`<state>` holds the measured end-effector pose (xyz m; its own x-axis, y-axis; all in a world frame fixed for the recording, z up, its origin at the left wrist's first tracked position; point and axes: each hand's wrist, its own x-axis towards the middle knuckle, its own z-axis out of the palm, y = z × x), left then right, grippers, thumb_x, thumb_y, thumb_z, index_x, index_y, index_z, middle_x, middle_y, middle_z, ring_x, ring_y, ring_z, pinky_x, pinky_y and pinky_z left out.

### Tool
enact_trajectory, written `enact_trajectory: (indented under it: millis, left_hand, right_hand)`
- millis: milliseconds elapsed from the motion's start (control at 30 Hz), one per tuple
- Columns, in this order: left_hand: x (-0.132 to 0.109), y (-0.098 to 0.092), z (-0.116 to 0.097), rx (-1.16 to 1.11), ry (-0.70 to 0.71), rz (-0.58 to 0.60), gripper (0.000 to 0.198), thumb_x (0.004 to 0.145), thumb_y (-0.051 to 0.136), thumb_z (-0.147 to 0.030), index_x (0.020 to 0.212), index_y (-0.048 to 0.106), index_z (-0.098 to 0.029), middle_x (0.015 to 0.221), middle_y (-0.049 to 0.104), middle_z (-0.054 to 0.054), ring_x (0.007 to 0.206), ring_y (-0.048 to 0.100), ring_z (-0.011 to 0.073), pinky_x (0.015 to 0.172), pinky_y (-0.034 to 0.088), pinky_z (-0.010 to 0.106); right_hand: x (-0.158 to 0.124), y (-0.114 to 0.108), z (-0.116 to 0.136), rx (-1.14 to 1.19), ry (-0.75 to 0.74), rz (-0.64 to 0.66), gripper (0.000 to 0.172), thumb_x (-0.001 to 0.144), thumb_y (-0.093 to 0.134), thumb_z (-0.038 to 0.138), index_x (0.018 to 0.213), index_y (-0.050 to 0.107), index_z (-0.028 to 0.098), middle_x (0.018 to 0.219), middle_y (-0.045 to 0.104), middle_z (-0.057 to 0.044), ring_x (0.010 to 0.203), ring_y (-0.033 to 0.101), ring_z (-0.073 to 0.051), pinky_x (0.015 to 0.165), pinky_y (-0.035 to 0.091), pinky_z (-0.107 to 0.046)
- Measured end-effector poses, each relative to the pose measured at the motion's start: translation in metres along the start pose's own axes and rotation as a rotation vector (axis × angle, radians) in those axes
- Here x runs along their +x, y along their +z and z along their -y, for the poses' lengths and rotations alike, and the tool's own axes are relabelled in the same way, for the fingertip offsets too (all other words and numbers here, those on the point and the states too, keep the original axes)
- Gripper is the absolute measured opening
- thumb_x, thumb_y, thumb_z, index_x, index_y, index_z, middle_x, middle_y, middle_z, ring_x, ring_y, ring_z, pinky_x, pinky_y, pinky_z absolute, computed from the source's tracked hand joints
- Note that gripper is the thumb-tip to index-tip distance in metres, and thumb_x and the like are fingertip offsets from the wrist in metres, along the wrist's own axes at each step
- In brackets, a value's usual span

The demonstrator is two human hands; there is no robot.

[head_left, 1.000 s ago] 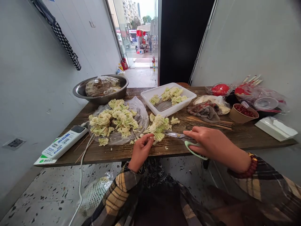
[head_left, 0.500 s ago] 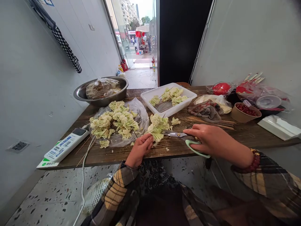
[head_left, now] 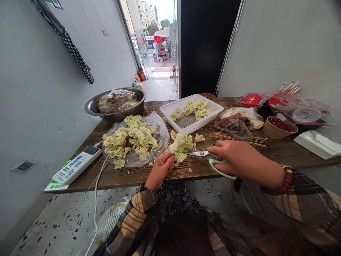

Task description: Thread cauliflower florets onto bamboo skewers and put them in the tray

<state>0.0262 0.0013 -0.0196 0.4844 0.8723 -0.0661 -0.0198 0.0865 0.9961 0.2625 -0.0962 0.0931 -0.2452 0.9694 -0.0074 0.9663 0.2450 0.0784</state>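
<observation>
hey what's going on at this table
A person's left hand holds a piece of cauliflower, while the right hand grips scissors, their blades at the cauliflower's right edge. More cauliflower pieces lie heaped on a plastic bag to the left, and others sit with thin sticks in the white tray behind.

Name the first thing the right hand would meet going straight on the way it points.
Scissors leading, the right hand would likely meet the cauliflower the left hand holds; their tips look right at its edge, though depth is unclear.
</observation>
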Motion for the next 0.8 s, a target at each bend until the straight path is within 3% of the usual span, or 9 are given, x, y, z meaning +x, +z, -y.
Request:
enact_trajectory:
  millis: [467, 800]
  left_hand:
    - [-0.003, -0.001, 0.005, 0.010, 0.001, 0.029, 0.031, 0.080, 0.059, -0.044, 0.069, 0.049, -0.016, 0.054, 0.033, -0.006, 0.048, 0.025, 0.0061, 0.044, 0.017, 0.021]
    - [0.002, 0.005, 0.009, 0.025, 0.031, -0.013, 0.029, 0.081, 0.059, -0.041, 0.068, 0.050, -0.016, 0.054, 0.033, -0.006, 0.048, 0.027, 0.0064, 0.044, 0.019, 0.020]
  right_hand:
    - [0.012, -0.008, 0.001, 0.010, -0.031, 0.044, 0.026, 0.076, 0.061, 0.030, 0.101, 0.069, 0.024, 0.084, 0.066, -0.004, 0.074, 0.063, -0.019, 0.056, 0.035, -0.026]
    - [0.006, -0.010, 0.007, -0.060, -0.049, 0.034, 0.021, 0.080, 0.061, 0.028, 0.098, 0.065, 0.019, 0.083, 0.064, -0.005, 0.071, 0.062, -0.019, 0.054, 0.031, -0.026]
